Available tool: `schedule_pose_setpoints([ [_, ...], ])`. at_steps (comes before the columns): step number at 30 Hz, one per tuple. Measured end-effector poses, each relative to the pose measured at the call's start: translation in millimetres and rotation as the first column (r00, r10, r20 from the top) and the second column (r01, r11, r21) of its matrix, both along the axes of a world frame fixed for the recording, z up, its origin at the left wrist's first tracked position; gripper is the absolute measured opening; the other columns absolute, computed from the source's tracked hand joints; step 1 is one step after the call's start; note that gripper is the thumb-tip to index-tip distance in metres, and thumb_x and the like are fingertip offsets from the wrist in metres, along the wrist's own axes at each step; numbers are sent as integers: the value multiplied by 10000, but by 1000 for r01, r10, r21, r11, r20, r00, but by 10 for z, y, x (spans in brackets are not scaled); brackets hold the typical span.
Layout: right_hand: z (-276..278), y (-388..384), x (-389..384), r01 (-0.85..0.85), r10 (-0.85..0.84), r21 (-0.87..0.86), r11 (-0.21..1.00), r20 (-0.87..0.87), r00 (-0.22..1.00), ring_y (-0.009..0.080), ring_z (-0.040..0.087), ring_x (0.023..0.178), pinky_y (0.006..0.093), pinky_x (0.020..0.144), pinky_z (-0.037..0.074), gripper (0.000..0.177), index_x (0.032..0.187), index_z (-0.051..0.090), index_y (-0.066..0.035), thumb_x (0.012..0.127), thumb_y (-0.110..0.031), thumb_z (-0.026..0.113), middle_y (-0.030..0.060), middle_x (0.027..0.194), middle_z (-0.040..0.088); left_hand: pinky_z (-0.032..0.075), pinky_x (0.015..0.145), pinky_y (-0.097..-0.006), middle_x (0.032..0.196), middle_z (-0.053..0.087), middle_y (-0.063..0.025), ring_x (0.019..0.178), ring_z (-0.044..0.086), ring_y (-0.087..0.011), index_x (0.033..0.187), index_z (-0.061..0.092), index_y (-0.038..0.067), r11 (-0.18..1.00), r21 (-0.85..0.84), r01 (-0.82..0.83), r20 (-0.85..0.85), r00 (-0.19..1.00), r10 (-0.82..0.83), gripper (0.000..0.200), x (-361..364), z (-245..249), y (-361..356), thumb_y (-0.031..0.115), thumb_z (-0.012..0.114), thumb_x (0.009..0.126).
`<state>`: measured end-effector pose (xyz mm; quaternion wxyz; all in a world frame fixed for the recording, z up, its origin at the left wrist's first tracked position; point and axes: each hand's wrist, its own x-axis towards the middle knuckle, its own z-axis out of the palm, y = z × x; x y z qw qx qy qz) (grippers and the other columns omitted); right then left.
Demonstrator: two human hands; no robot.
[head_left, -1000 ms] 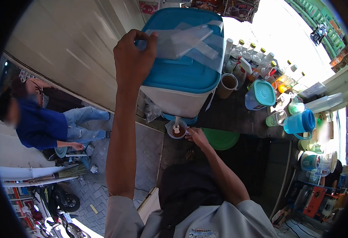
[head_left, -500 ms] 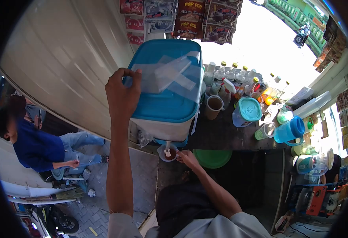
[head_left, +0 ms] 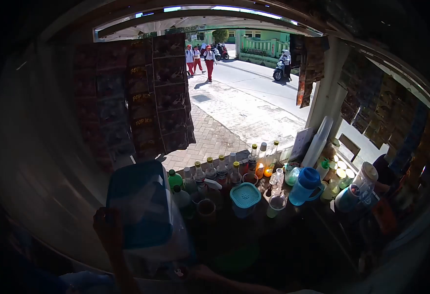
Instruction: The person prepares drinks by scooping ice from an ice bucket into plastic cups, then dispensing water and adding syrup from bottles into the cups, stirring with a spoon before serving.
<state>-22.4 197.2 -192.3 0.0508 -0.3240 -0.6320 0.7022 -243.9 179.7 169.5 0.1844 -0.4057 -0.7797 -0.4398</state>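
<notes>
The view is dim and tilted up. A white drink dispenser with a blue lid (head_left: 139, 193) stands at the lower left, with clear plastic bags (head_left: 149, 215) lying on the lid. My left hand (head_left: 107, 228) is a dark shape at the lid's left edge, fingers closed on the plastic. At the bottom edge, my right hand (head_left: 203, 272) sits beside the small white tap (head_left: 178, 271) under the dispenser. What it holds is lost in shadow.
Several syrup bottles (head_left: 210, 171), a brown cup (head_left: 206, 208), a teal-lidded container (head_left: 245, 195) and a blue jug (head_left: 307, 186) crowd the counter. Snack packets (head_left: 166, 98) hang above. Outside on the sunlit road are people (head_left: 208, 59) and a motorbike (head_left: 281, 68).
The view has swung up from the dispenser to the street, so the hands dropped to the bottom and went dark. The left hand stays at the lid, the right near the tap.
</notes>
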Motion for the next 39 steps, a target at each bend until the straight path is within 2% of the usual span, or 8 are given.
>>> schedule_pose_setpoints([
  [20,-240,-138,-4,-34,-31,-325,945,-193,981,116,573,655,275,583,476,297,1000,685,-8,945,-263,543,41,830,646,517,799,-380,934,646,-102,902,641,-256,928,637,21,996,85,31,45,998,-35,137,-75,-44,-59,152,644,888],
  [25,-36,45,12,27,-41,-212,977,-60,997,142,604,743,310,657,494,315,1000,691,-11,944,-283,543,53,842,658,471,819,-375,991,612,-109,930,583,-225,985,623,-2,811,577,-101,103,993,50,222,268,101,-166,197,525,969],
  [29,-34,95,-4,49,-81,-288,956,-101,992,172,654,861,329,761,536,300,1032,677,14,941,-229,528,89,953,683,425,762,-321,994,544,-82,847,509,-169,1039,561,19,769,562,-306,287,944,166,258,665,-757,-623,263,504,979],
  [32,102,136,21,-80,75,-44,996,-107,991,171,655,858,332,764,536,280,1021,671,19,931,-192,512,92,960,681,399,631,-261,861,519,-38,717,481,-116,949,564,62,741,551,-384,696,701,-155,245,1033,-1761,-891,294,492,982],
  [35,109,202,-9,-89,83,-73,993,-83,993,190,664,842,324,749,542,290,1017,656,25,947,-203,491,112,952,677,352,502,-224,719,522,-5,576,468,-80,886,576,79,983,177,-56,880,456,-132,257,1075,-2196,-1082,323,547,962],
  [36,182,172,17,-96,97,19,995,-84,992,198,669,835,320,741,544,301,1019,651,25,956,-219,487,117,944,677,326,462,-220,665,527,1,524,467,-82,880,592,73,990,131,-58,991,18,-130,266,1134,-2295,-1106,331,580,945],
  [37,264,163,29,24,-28,-290,957,-8,1000,211,676,829,318,735,547,345,1043,641,31,964,-266,485,120,932,677,301,423,-216,612,532,7,471,467,-84,874,608,67,995,94,-42,903,-417,-103,276,1164,-2377,-1132,338,613,928],
  [39,265,168,27,29,-33,-281,959,-10,999,213,677,830,324,743,548,356,1048,639,35,965,-274,484,124,935,678,332,430,-230,628,561,-4,491,505,-99,896,616,55,997,-12,81,974,-225,30,306,1192,-2320,-1085,359,654,898],
])
